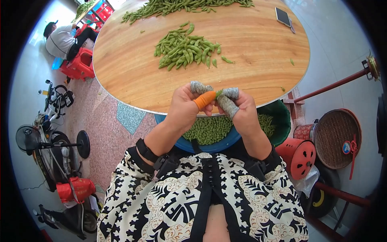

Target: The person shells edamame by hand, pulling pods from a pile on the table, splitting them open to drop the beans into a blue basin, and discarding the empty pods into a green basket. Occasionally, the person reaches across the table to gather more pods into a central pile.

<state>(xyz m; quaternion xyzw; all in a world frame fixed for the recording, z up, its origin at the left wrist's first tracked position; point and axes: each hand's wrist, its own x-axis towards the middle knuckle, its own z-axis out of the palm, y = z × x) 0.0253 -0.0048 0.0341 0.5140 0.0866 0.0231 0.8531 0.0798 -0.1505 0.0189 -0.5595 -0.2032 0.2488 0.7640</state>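
Note:
Both hands meet over the near edge of the round wooden table (127,66), pinching one green soybean pod (219,93) between their fingertips. On my left hand (185,104), the thumb wears an orange finger cot and the forefinger a grey knitted one. My right hand (244,106) has grey knitted cots on thumb and forefinger. The fingers hide most of the pod. Directly below sits a blue basin (222,145) holding shelled green beans (208,130). Farther up the tabletop lies a small pile of whole pods (187,50).
A larger pod heap (181,6) covers the table's far side; a phone (282,17) lies at right. Under the table's right edge stands a green tub (284,121) with pods or hulls. A red canister (297,158) is beside me. At left are a fan (28,137) and a seated person (62,40).

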